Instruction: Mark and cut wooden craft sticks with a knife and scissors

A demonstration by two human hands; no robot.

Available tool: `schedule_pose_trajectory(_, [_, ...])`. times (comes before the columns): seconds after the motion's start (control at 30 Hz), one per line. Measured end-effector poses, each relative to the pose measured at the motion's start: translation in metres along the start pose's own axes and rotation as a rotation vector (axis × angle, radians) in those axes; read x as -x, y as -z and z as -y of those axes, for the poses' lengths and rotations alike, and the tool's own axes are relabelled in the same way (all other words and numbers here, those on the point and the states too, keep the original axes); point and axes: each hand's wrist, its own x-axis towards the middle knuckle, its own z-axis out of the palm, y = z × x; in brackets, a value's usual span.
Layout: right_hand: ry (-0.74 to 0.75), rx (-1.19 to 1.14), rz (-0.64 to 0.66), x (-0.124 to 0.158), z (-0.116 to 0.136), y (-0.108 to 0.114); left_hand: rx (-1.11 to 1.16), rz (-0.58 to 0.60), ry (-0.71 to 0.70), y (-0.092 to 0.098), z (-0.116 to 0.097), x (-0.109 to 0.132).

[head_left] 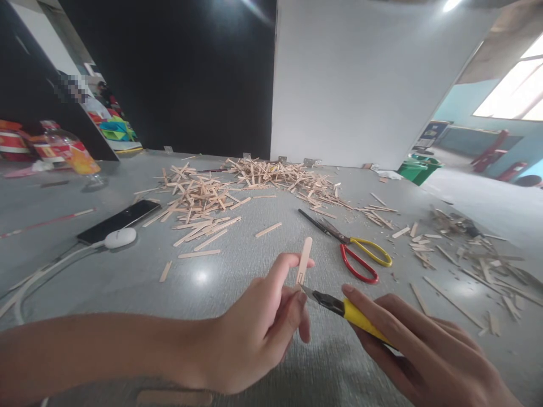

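Pinched upright in my left hand [263, 322] is a wooden craft stick [304, 260] with a rounded top and a small rectangular outline near its lower end. My right hand [424, 345] is closed round a yellow and black utility knife [360, 319]. Its metal blade points left and meets the stick's lower end, close to my left thumb. Exact contact of the edge is hard to see. Beyond my hands lies a pair of scissors [345, 240] with one red and one yellow handle.
Loose sticks form two piles, one at the left [199, 198] and one by the panel [280, 175]. Offcuts [487, 265] litter the right side. A phone [121, 220], a white charger [120, 238] with cable and a drink bottle [74, 150] stand left. Panels [352, 79] rise behind.
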Motion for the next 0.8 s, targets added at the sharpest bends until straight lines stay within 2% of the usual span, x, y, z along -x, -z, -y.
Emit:
schedule_pose_trajectory(0.13, [0.028, 0.06, 0.026, 0.003, -0.002, 0.0, -0.013, -0.02, 0.022, -0.004, 0.01, -0.001])
schedule_pose_trajectory(0.33, [0.177, 0.223, 0.038, -0.01, 0.008, 0.001, -0.006, -0.024, 0.027, -0.013, 0.041, -0.009])
schedule_pose_trajectory(0.5, [0.214, 0.37, 0.028, -0.018, 0.012, -0.007, 0.092, 0.033, 0.064, -0.014, 0.061, -0.017])
schedule_pose_trajectory(0.63, [0.212, 0.383, 0.053, -0.015, 0.009, -0.012, 0.065, 0.057, 0.084, -0.011, 0.063, -0.02])
schedule_pose_trajectory(0.8, [0.197, 0.378, 0.05, -0.013, 0.008, -0.014, 0.049, 0.026, 0.08, -0.012, 0.06, -0.021])
